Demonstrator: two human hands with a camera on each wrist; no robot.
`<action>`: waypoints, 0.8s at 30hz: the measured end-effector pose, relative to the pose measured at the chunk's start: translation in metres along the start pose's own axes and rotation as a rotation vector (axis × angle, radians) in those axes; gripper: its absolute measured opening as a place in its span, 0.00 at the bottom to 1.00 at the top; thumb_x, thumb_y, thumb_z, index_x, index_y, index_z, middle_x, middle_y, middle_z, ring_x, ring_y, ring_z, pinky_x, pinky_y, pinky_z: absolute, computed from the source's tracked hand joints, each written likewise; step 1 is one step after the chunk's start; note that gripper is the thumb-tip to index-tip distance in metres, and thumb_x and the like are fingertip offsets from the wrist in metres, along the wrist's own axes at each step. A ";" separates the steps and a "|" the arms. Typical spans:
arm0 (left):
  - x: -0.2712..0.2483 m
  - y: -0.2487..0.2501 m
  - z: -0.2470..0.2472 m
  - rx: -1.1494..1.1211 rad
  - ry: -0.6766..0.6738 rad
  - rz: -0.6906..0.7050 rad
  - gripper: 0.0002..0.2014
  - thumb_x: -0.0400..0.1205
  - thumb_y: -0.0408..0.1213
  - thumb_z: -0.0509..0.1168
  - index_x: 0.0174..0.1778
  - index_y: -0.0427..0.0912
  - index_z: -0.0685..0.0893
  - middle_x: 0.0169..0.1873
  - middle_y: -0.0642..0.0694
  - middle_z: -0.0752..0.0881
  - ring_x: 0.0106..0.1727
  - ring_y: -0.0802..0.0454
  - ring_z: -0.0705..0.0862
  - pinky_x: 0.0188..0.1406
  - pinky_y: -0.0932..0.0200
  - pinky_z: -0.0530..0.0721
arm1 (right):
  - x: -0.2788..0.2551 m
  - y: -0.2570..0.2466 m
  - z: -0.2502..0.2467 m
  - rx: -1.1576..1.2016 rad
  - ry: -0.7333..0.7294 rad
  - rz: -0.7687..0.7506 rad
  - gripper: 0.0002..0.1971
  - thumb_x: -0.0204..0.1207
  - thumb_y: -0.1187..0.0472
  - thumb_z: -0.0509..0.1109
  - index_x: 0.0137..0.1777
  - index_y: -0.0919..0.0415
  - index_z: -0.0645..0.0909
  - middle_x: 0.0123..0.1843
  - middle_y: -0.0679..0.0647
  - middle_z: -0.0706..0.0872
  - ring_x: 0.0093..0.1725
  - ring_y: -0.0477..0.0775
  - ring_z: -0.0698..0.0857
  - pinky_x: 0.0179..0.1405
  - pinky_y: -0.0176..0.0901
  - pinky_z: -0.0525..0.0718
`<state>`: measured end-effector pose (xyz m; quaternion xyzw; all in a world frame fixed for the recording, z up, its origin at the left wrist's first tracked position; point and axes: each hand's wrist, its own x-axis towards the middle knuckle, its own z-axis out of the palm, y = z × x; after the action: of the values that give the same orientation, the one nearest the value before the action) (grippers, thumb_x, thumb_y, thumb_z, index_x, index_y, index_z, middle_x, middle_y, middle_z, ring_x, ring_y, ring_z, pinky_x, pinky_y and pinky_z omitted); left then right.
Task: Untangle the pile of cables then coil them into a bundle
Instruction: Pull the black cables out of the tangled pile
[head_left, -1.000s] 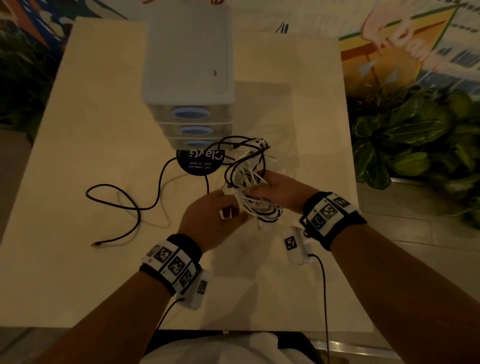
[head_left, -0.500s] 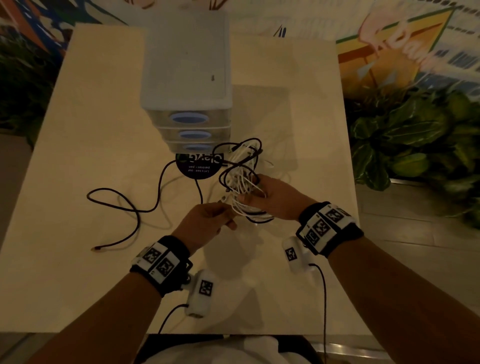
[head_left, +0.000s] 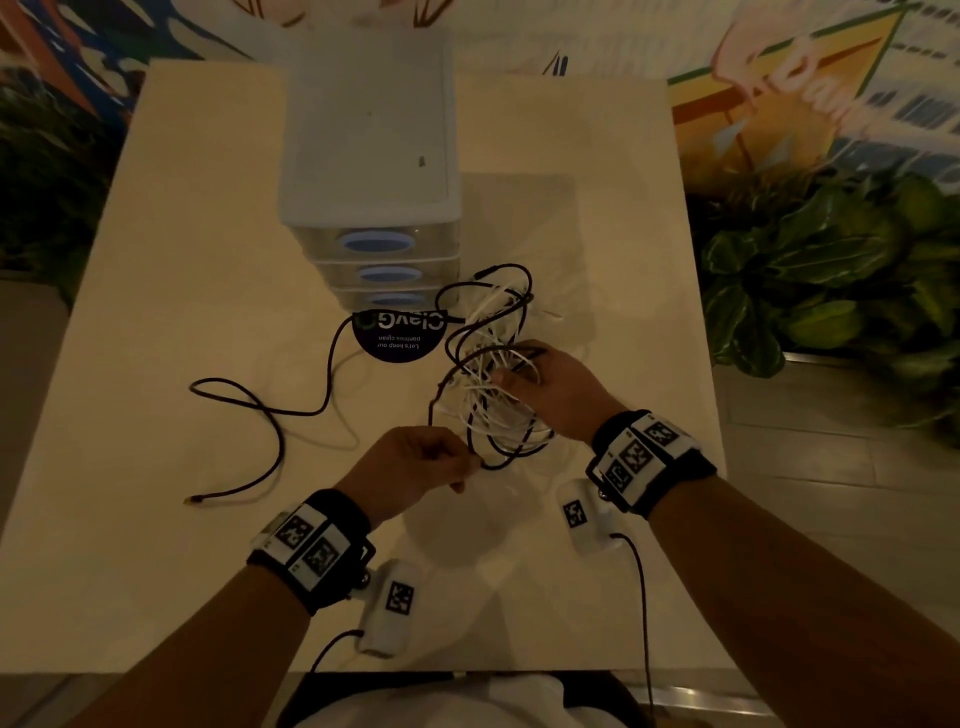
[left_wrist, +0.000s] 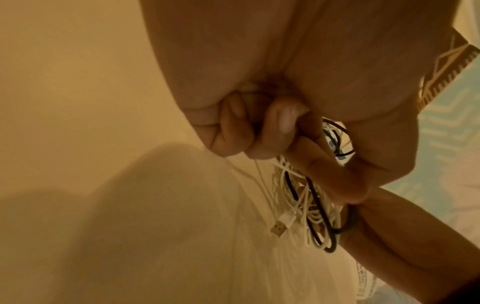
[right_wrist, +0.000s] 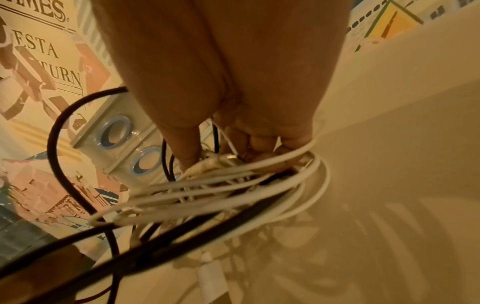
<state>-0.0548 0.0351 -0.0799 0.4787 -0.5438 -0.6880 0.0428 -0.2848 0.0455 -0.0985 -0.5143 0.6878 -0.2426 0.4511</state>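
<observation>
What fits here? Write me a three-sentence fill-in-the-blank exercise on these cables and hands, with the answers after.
1. The tangled bundle of white and black cables is held up by the ____ hand.
2. The left hand pinches a strand coloured ____.
3. The grey plastic drawer unit shows ____ blue oval handles.

Answers: right; black; three

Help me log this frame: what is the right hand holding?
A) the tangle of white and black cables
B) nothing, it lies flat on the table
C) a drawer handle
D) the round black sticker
A: the right hand has its fingers curled into the tangle of white and black cables, lifted in front of the drawer unit.
</observation>
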 end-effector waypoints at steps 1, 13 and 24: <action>0.000 0.000 -0.002 0.025 -0.018 -0.011 0.08 0.82 0.34 0.73 0.45 0.31 0.90 0.29 0.48 0.88 0.27 0.62 0.81 0.31 0.76 0.76 | -0.001 0.000 0.002 0.000 -0.012 -0.003 0.17 0.84 0.44 0.69 0.65 0.53 0.84 0.54 0.49 0.90 0.51 0.45 0.88 0.45 0.29 0.79; 0.009 0.005 -0.004 -0.011 0.064 -0.029 0.13 0.83 0.50 0.71 0.40 0.43 0.85 0.33 0.49 0.87 0.25 0.58 0.73 0.28 0.63 0.71 | -0.001 -0.006 -0.001 0.128 -0.014 0.106 0.19 0.88 0.45 0.61 0.58 0.59 0.87 0.46 0.58 0.91 0.41 0.51 0.86 0.45 0.45 0.81; -0.003 0.006 -0.008 -0.032 0.072 0.055 0.11 0.74 0.46 0.78 0.32 0.46 0.87 0.30 0.44 0.87 0.36 0.51 0.84 0.51 0.51 0.82 | -0.044 -0.022 -0.052 -0.102 0.001 0.151 0.41 0.65 0.48 0.87 0.75 0.45 0.68 0.52 0.46 0.85 0.47 0.43 0.86 0.44 0.36 0.83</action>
<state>-0.0503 0.0285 -0.0734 0.4872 -0.5441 -0.6773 0.0890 -0.3166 0.0714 -0.0401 -0.4832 0.7363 -0.1728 0.4410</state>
